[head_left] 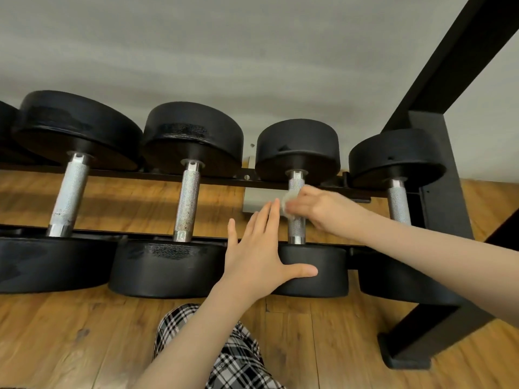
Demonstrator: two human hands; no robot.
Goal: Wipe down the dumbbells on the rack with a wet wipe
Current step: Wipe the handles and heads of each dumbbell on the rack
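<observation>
Several black dumbbells with knurled silver handles lie across a low black rack (pixel 216 179). My right hand (pixel 323 209) grips a crumpled white wet wipe (pixel 288 202) wrapped round the handle of the third dumbbell (pixel 297 153). My left hand (pixel 258 254) is spread with straight fingers; its palm and thumb rest on that dumbbell's near black head (pixel 328 273). The middle of the handle is hidden by my right hand and the wipe.
Left of it lie two larger dumbbells (pixel 185 197) (pixel 70 192), right of it a fourth (pixel 398 203). The rack's thick black upright and foot (pixel 438 304) stand at the right. A wooden floor (pixel 70 332) runs below, with a checked trouser leg (pixel 238 357) at the bottom.
</observation>
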